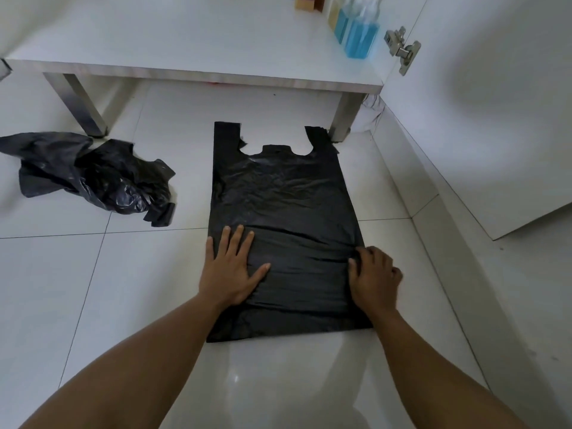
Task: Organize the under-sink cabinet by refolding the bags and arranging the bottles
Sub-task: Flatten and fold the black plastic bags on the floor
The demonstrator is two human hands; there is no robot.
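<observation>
Our left hand [230, 267] lies spread flat on the black plastic bag [278, 193] on the floor [123, 289]; our right hand [374, 274] pinches its edge.

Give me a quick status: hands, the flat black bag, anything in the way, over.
Left hand flat, pressing the flat black bag. Right hand pinching its right edge. Crumpled bag lies apart on the left, not in the way.
</observation>
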